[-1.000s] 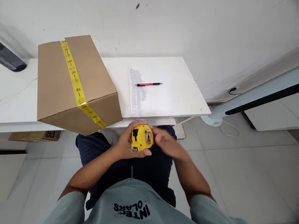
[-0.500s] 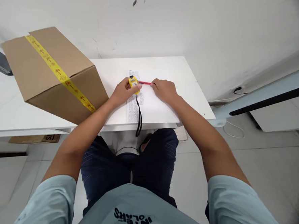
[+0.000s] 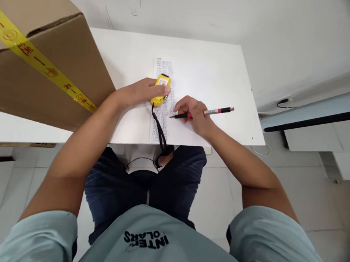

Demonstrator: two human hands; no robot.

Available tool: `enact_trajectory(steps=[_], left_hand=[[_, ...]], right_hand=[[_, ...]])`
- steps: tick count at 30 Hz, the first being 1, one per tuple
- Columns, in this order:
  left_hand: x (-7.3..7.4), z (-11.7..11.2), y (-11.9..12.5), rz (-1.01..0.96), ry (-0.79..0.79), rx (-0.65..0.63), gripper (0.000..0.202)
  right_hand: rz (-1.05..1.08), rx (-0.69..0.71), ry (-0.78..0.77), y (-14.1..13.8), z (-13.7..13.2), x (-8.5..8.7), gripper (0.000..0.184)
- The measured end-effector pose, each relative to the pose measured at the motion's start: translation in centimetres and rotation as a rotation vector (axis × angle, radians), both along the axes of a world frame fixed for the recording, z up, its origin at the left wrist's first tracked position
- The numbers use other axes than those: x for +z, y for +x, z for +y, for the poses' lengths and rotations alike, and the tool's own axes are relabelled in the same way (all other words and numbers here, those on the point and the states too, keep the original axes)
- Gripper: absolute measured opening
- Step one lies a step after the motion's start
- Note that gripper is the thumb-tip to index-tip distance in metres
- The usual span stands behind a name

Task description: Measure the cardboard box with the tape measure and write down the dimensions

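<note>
Pen (image 3: 216, 111) (tip frame-left, long axis near-level), pinched by right hand (image 3: 196, 113); tape measure (image 3: 163, 83), clasped in left hand (image 3: 140, 92). White table (image 3: 208, 66), centre; wall (image 3: 200, 14), top.

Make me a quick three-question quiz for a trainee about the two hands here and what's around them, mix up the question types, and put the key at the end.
1. Multiple choice: what does the right hand hold?
a) a ruler
b) a pen
c) a pair of scissors

2. True or false: a strip of yellow tape with red printing runs along the cardboard box.

3. Fill in the blank: the left hand holds a yellow ____ that has a black strap.

Key: 1. b; 2. true; 3. tape measure
</note>
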State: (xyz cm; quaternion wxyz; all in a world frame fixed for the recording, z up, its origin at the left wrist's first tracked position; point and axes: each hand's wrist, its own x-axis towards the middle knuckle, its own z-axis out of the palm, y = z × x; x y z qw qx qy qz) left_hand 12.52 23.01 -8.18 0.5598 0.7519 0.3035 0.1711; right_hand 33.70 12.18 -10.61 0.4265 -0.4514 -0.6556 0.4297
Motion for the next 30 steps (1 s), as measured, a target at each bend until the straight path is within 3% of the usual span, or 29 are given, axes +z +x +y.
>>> enact_trajectory(steps=[6,12,16,21,30], left_hand=[[0.4,-0.3,0.5,0.087,-0.040,0.037,0.043],[-0.1,-0.1,0.4,0.127,0.006,-0.028,0.056],[-0.6,0.1,0.3,0.056,0.020,-0.056,0.045],[-0.7,0.2,0.1,0.000,0.017,-0.124,0.045],[0.0,-0.2,0.3,0.044,0.004,-0.067,0.043]], right_hand=[[-0.150,-0.142,-0.004,-0.2,-0.2,0.6,0.065],[-0.182,-0.120,0.044,-0.3,-0.5,0.6,0.062],[-0.201,-0.120,0.083,-0.2,-0.4,0.4,0.058],[-0.186,-0.077,0.106,-0.1,-0.2,0.2,0.057],[-0.176,-0.061,0.091,0.0,-0.2,0.2,0.055]])
